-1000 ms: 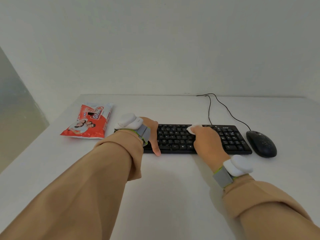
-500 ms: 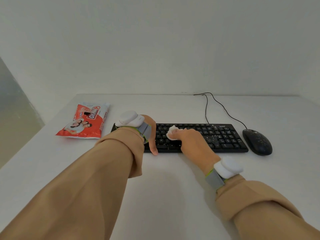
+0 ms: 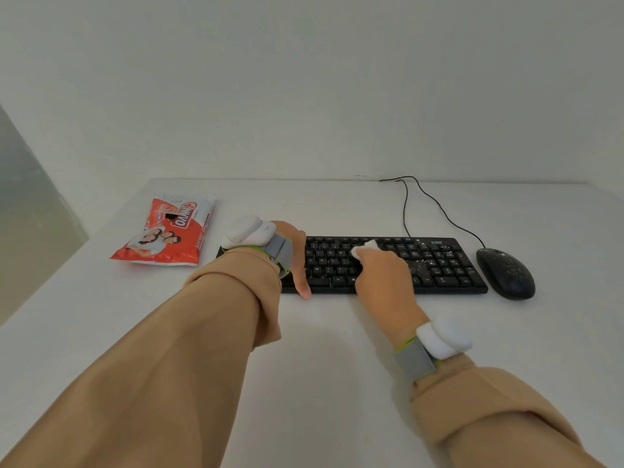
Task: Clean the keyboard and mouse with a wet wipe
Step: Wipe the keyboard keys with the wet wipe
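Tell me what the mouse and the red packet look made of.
The black corded mouse looks like matte hard plastic: smooth moulded shell, dull sheen. The red-and-white wipes packet looks like glossy plastic film: crinkled, with highlights.

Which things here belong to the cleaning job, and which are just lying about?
Job: keyboard, mouse, wet wipe held by the right hand, left hand resting on the keyboard's left end.
Lying about: wipe packet, cables.

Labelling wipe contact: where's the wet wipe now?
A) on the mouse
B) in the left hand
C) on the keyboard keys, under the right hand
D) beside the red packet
C: the right hand holds the wet wipe against the keyboard keys, clear of the mouse.
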The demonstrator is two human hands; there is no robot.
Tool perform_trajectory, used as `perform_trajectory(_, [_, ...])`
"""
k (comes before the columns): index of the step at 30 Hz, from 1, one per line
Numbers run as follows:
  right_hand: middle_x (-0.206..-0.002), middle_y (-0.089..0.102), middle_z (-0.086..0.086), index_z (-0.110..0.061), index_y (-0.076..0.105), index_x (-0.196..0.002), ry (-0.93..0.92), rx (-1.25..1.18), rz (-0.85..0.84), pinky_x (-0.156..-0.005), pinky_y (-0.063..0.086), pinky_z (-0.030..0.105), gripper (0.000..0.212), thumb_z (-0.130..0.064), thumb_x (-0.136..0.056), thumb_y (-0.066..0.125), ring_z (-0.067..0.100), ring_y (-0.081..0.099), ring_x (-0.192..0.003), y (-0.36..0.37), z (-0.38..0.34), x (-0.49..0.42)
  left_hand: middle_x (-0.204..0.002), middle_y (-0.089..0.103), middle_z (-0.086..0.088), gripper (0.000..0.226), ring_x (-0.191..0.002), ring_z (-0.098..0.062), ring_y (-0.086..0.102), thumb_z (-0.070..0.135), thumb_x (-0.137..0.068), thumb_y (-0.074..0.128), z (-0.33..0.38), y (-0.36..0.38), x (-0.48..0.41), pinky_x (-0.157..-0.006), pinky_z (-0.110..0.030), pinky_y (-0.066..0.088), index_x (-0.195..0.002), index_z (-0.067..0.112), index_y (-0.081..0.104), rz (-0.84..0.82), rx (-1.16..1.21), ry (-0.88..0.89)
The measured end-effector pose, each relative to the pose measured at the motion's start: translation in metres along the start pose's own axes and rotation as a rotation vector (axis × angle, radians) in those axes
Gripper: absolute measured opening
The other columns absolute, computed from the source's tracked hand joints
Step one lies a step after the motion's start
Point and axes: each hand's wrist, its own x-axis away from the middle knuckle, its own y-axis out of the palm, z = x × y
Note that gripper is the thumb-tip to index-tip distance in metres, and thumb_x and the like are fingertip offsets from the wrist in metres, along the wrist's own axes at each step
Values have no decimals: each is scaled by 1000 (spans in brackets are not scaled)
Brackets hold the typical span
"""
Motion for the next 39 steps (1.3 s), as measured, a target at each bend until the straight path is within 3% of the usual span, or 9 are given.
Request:
perform_trajectory(4, [-115,63,7,-13,60,-110,-108,36,-89,-81,48,33,42,7,-76,43,28,61,-98,12,-28,2,-100,70,-5,106,-70,-23,58,77,-34,76,2,1,-1,-49,-21,36,-116,12,62,-10,11,-11])
perform_trajectory(11, [-131,59,5,-18,63,-120,-316,-109,-218,-112,32,38,58,13,-75,45,28,52,-124,-5,2,4,-98,70,-3,118,-67,-22,59,81,-27,71,5,-7,5,-49,-21,38,-122,12,59,-75,-24,-18])
perform_trajectory(20, [-108,67,8,-20,62,-116,-116,97,-107,-84,46,32,54,10,-75,43,33,61,-98,-17,31,14,-110,68,-5,114,-77,-24,60,78,-38,75,6,-6,5,-52,-23,40,-129,12,55,-88,-10,-44])
perform_trajectory(26, [-114,58,16,-14,58,-113,-2,141,-85,-106,33,43,46,10,-78,41,39,44,-121,-1,-10,18,-108,70,-5,115,-76,-23,59,80,-34,73,3,-6,3,-51,-21,38,-124,11,58,-62,-31,-8])
perform_trajectory(30, [-118,55,10,-18,56,-115,-51,-7,-169,-92,43,35,43,5,-80,43,35,48,-118,11,-35,19,-82,62,-3,73,-66,-22,54,72,-51,75,5,-5,-4,-49,-21,35,-99,19,57,-56,-37,-31])
perform_trajectory(32, [-115,54,7,-18,56,-115,-120,-38,-220,-84,43,31,40,1,-82,44,30,51,-110,14,-43,20,-66,49,-1,39,-53,-17,43,54,-72,72,4,4,-8,-47,-21,29,-76,23,48,105,-13,-64])
perform_trajectory(34, [-123,53,8,-18,55,-119,-172,-44,-286,-93,44,36,43,0,-82,44,32,50,-116,13,-43,18,-61,39,1,38,-49,-16,34,38,-78,70,4,9,-8,-48,-22,27,-62,24,39,214,40,-129])
perform_trajectory(37, [-140,47,11,-24,50,-130,-245,11,-368,-104,39,46,55,2,-83,40,39,36,-134,5,-25,15,-63,45,0,47,-52,-17,40,54,-64,77,7,4,0,-53,-20,30,-63,24,40,122,40,-132])
perform_trajectory(39, [-147,41,8,-30,50,-132,-276,8,-360,-109,34,46,61,5,-84,36,38,27,-139,-4,-8,14,-75,61,-2,78,-64,-22,55,79,-31,73,10,-5,5,-58,-21,38,-83,24,55,-15,-24,-91])
